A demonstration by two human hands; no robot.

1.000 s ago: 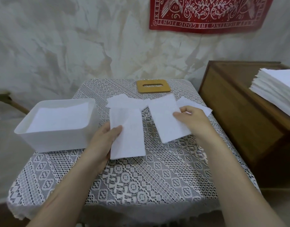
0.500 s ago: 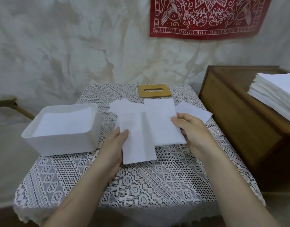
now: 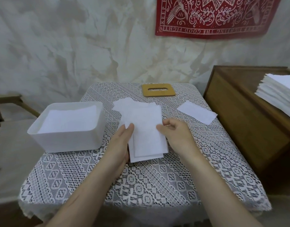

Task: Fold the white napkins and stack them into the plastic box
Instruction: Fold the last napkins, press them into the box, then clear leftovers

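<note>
My left hand holds the left edge of the folded napkins, thumb on top. My right hand pinches their right edge. Plastic box just left on the lace table, napkins inside.

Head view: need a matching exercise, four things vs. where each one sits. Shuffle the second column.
Things
1. plastic box
2. wooden lid
3. folded napkins
4. napkin pile

Places
a. on the brown cabinet at the right
b. far edge of the table
c. left part of the table
d. middle of the table, held by the left hand and the right hand

Pairs: 1-c, 2-b, 3-d, 4-a
</note>
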